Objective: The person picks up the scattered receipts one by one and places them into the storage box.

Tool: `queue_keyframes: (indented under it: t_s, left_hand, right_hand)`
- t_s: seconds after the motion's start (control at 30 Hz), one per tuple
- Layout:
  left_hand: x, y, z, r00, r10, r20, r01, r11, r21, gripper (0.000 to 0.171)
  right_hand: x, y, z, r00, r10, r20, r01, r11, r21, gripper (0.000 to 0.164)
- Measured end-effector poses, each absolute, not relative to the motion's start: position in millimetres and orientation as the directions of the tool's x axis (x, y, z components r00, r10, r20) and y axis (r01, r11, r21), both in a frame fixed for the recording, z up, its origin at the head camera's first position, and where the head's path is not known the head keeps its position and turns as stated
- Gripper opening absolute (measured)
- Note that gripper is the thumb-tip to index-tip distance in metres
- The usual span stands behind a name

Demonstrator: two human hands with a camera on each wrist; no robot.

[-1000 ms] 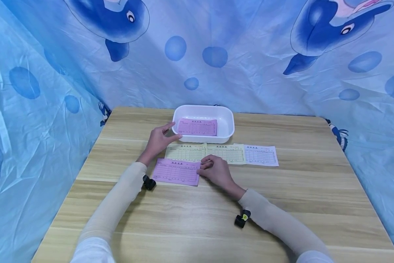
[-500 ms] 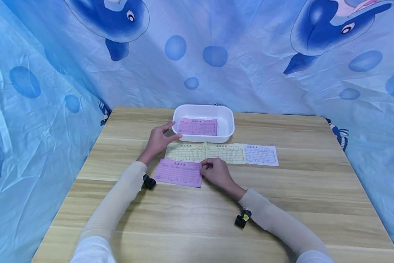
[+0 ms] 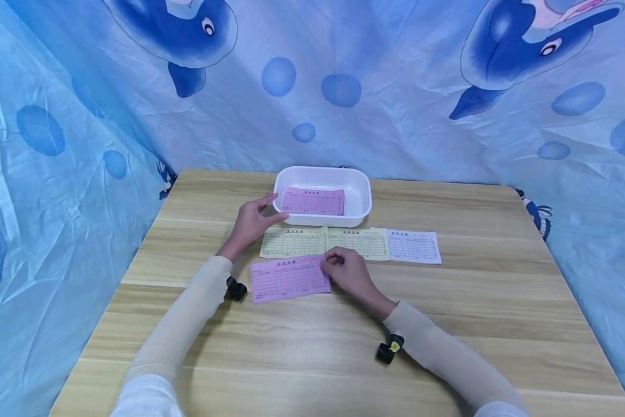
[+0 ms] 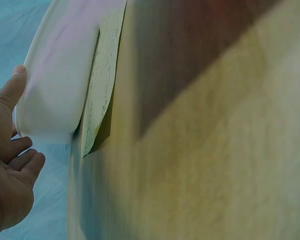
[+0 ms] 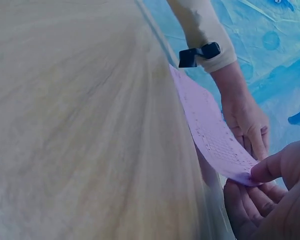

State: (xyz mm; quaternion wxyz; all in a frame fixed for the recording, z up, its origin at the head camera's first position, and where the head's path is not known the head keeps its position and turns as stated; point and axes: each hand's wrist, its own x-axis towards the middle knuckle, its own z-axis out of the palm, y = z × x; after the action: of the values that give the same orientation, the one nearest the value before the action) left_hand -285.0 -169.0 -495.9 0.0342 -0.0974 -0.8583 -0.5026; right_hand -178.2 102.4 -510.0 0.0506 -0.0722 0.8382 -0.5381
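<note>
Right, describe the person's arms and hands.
Beige sleeves end near both wrists, with white cloth higher up. A small black camera sits at each wrist; the right one bears a yellow mark. Left hand and right hand are gloveless.

Booth-like setting, kind of room unclear — blue cartoon-animal sheeting (image 3: 421, 145) behind and beside a wood-grain table (image 3: 302, 359)

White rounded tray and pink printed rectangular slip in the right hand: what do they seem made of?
White rounded tray: smooth, glossy, probably moulded plastic, going by highlights inside. Pink printed rectangular slip: apparently thin, matte paper, since it bends and shows no glare.
</note>
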Motion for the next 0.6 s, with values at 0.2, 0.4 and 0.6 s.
queue_keyframes:
  t_s: [0.2, 0.4, 0.6]
  left_hand:
    - [-285.2, -168.6, -495.2, -0.982, 0.125, 0.144, 0.187, 0.481, 0.856, 0.076]
    - [-285.5, -168.2, -494.4, -0.982, 0.126, 0.144, 0.187, 0.478, 0.858, 0.077]
    - [-285.7, -168.0, -494.3, -0.983, 0.122, 0.136, 0.179, 0.486, 0.856, 0.078]
  right_hand:
    - [-179.4, 109.5, -508.1, -0.981, -0.192, -0.04, -0.031, 0.354, -0.935, 0.008]
    - [-179.0, 117.2, -501.3, -0.977, -0.211, -0.032, -0.037, 0.316, -0.948, 0.009]
    - [-180.4, 126.2, -495.9, -0.978, -0.207, -0.022, -0.049, 0.331, -0.942, 0.008]
